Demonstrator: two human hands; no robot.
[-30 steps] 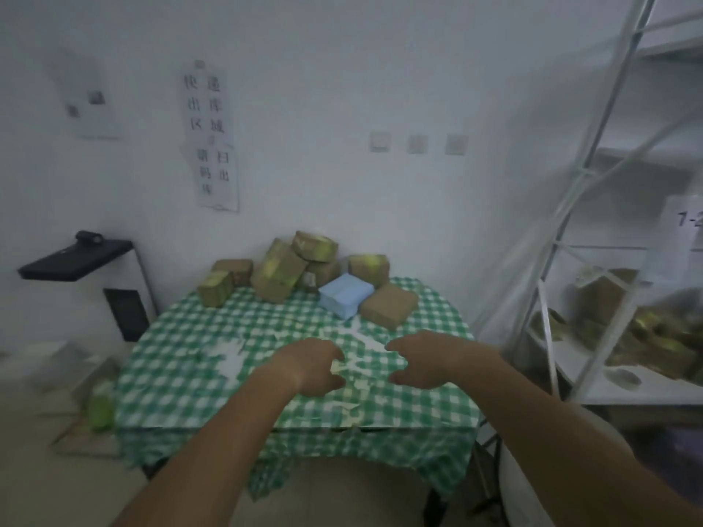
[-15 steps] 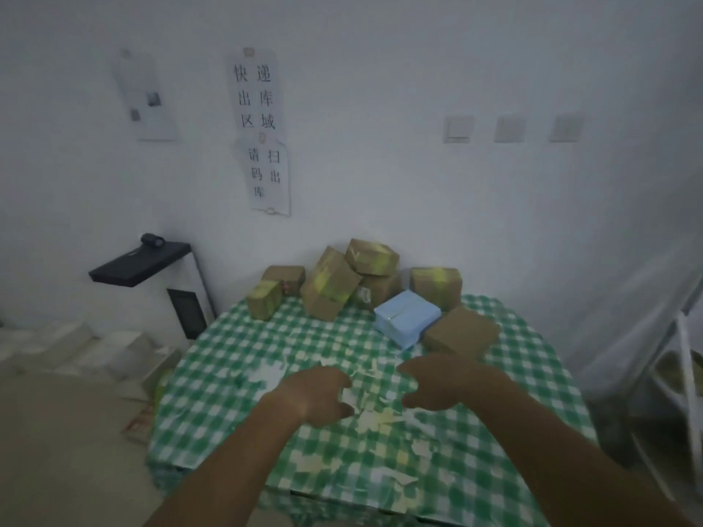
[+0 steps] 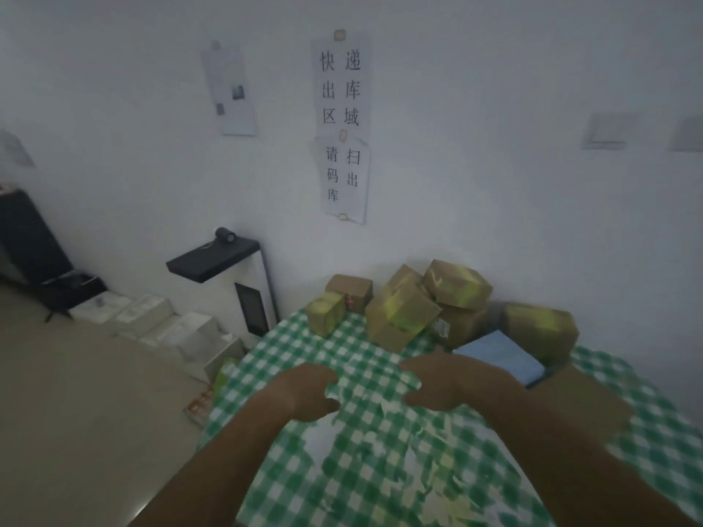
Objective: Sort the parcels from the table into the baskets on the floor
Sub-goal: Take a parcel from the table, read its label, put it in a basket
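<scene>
Brown parcels [image 3: 403,317] heaped at the far edge of the checked table [image 3: 380,469], against the wall, a blue parcel [image 3: 502,359] just in front of the heap. Nearer on the table, left hand [image 3: 304,393] and right hand [image 3: 445,386] loosely curled, apparently holding nothing, though blurred. Left of the table, white boxes [image 3: 167,325] on the floor.

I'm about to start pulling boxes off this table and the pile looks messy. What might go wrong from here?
1. The top parcel rests tilted on the others; pulling the tilted box beneath it may topple the stack.
2. The blue parcel lies partly behind the right hand, so a reach past it could knock it.
3. No basket shows in this view, so a parcel may get dropped blind. Both hands, the left hand included, look empty.
</scene>
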